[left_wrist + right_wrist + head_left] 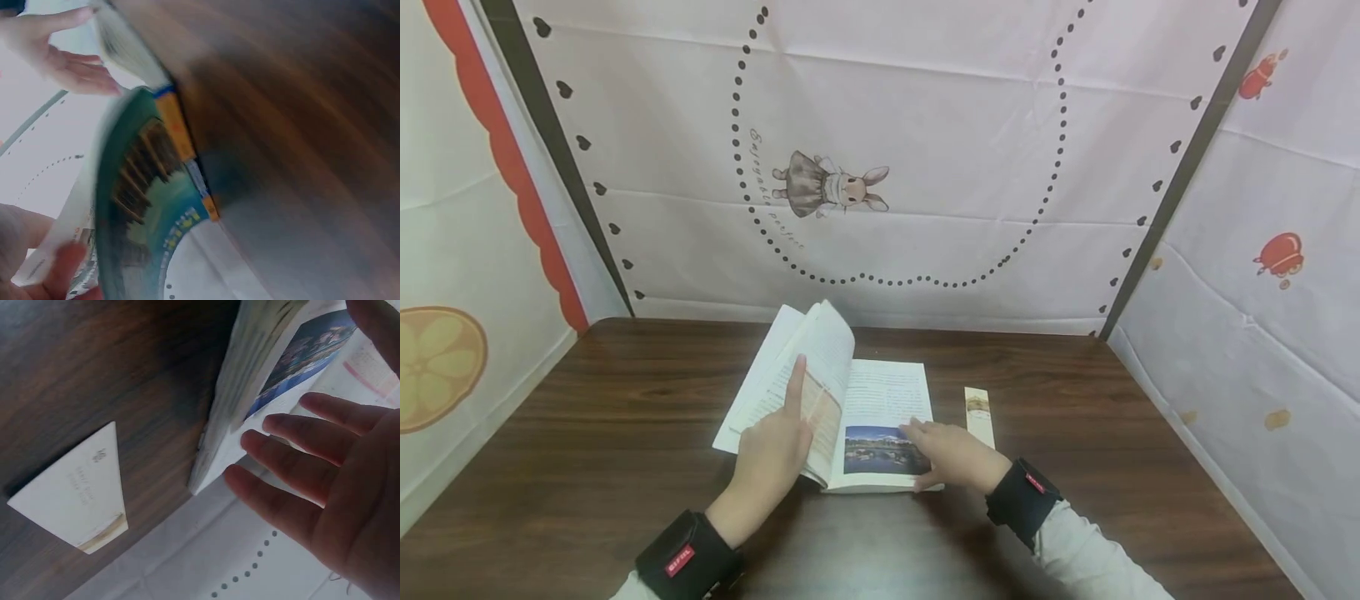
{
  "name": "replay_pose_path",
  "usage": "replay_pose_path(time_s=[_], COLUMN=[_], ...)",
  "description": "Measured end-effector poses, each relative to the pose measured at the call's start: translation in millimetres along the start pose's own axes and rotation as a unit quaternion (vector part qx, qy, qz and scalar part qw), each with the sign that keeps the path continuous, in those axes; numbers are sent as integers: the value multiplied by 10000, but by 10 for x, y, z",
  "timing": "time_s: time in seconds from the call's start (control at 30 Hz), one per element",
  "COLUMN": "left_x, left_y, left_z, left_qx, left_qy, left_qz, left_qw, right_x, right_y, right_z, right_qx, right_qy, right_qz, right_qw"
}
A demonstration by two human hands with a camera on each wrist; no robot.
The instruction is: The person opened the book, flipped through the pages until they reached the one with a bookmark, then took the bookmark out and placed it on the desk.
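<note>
A thick paperback book (887,392) lies spread on the table. Its left-hand pages and cover are lifted and curved, and the right page carries a landscape photo. My left hand (775,446) grips the lifted left part, index finger stretched up over the page; its other fingers are partly hidden. The left wrist view shows the green-blue cover (140,206) bent, with blurred fingers (65,265) at the pages. My right hand (951,454) is at the right page's lower outer edge by the photo, and its fingers (281,465) are spread and relaxed in the right wrist view.
A pale bookmark (979,417) lies flat on the table just right of the book, close to the right hand. The dark wooden table (625,400) is bounded by white printed cloth (940,167) at the back and both sides.
</note>
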State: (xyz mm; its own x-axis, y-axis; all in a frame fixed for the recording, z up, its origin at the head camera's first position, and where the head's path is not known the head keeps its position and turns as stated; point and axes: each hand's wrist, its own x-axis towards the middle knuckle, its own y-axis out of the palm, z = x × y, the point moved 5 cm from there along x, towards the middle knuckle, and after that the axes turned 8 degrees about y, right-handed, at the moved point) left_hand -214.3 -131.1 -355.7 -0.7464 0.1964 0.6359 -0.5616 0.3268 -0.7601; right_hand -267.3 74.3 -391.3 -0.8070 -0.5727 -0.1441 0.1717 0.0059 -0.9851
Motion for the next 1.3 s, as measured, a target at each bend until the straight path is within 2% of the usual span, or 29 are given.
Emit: replay_pose_path(time_s=[0.13,0.23,0.3,0.33,0.37,0.43,0.5,0.57,0.67,0.8,0.9,0.97,1.07,1.17,1.3], left_x=[-45,-63,-80,-94,-118,-163,-200,-204,-164,-124,-121,-121,-112,-94,-65], left_y=[14,73,134,169,212,281,330,342,329,315,307,299,298,302,338], left_z=[44,60,24,-3,-25,-69,-87,-89,-97,-107,-112,-121,-139,-160,-196], left_qx=[869,1301,1463,1438,1357,945,449,244,229,222,123,97,171,310,482], left_qy=[484,849,1425,1734,2024,2289,2065,1619,1219,1147,1120,1102,1066,986,758], left_qz=[-223,-14,320,606,955,1795,2502,2810,2720,2620,2664,2664,2560,2423,2446], left_qw=[9948,9879,9784,9724,9651,9521,9449,9457,9543,9580,9572,9575,9606,9647,9655], right_x=[14,24,24,25,24,16,7,-6,-21,-38,-55,-67,-69,-61,-86], right_y=[6,-12,-29,-32,-33,-30,-21,-18,-46,-102,-135,-157,-188,-233,-326], right_z=[-12,-9,-6,-7,-8,-11,-19,-28,-30,-20,-5,11,36,72,121], right_qx=[-19,-74,-23,-10,22,64,77,85,20,-8,-154,-466,-1054,-1420,-1559], right_qy=[104,61,59,51,57,78,103,112,3,-239,-544,-770,-989,-1010,-1000], right_qz=[237,302,334,340,360,409,459,494,415,175,-312,-799,-1543,-1917,-2271], right_qw=[9997,9995,9994,9994,9993,9991,9989,9987,9991,9996,9979,9927,9774,9659,9561])
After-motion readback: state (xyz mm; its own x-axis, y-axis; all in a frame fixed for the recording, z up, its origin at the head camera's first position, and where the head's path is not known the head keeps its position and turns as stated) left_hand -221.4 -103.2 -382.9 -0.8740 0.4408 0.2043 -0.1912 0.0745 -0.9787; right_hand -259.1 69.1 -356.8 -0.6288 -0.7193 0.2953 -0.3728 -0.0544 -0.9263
